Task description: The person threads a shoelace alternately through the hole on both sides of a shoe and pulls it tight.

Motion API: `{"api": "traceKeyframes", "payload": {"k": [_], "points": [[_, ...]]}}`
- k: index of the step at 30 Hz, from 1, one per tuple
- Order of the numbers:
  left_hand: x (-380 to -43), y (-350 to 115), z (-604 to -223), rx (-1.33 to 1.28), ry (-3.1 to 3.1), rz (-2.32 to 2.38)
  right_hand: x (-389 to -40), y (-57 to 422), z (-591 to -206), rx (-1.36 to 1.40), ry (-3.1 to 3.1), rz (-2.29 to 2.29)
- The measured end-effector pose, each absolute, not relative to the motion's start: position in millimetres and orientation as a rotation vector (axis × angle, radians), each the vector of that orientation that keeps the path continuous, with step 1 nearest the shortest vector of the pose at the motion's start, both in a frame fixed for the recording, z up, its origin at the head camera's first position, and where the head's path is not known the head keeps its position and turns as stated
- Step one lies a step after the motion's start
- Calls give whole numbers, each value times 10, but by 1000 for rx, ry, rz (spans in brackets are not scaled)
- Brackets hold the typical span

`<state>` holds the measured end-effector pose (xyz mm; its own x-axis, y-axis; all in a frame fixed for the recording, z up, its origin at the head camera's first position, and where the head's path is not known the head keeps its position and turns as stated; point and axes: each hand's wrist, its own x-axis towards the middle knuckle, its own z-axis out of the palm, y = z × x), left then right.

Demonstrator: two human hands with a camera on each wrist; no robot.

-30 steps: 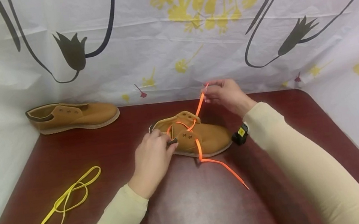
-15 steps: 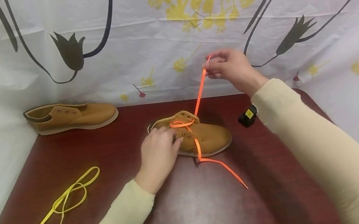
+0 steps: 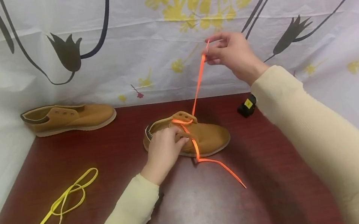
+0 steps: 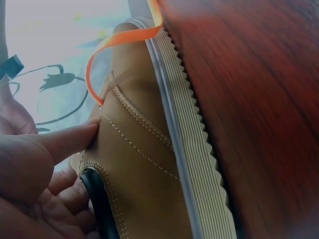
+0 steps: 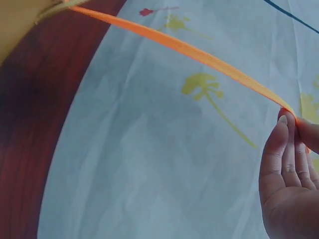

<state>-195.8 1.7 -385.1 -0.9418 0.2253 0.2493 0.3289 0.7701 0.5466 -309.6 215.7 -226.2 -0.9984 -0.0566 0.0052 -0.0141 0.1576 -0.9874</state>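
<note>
A tan shoe point(image 3: 211, 136) sits on the table, toe pointing right, with an orange shoelace point(image 3: 199, 81) through some of its eyelets. My left hand point(image 3: 164, 148) grips the near eyelet flap: in the left wrist view the thumb point(image 4: 70, 142) presses on its outer face and fingers curl inside the shoe opening. High above the far side, my right hand point(image 3: 234, 53) pinches one lace end. That stretch runs taut up from the far flap, as the right wrist view also shows. From the near flap the other lace end hangs down and lies across the tabletop.
A second tan shoe point(image 3: 86, 116), with no lace in its visible eyelets, stands at the back left of the dark red table point(image 3: 119, 142). A yellow shoelace point(image 3: 64, 197) lies loosely looped at the left. Behind hangs a patterned white cloth point(image 3: 142, 37).
My right hand has risen, drawing more orange lace up through the far flap, and the slack loop over the tongue has shrunk. My left hand has shifted right, from the shoe's collar to the near flap.
</note>
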Motion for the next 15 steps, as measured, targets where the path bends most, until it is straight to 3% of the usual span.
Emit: {"api": "traceKeyframes", "payload": {"k": [15], "points": [[-1968, 46, -3866, -403, -2818, -919, -3267, 2378, -1863, 10, 2373, -2231]]}}
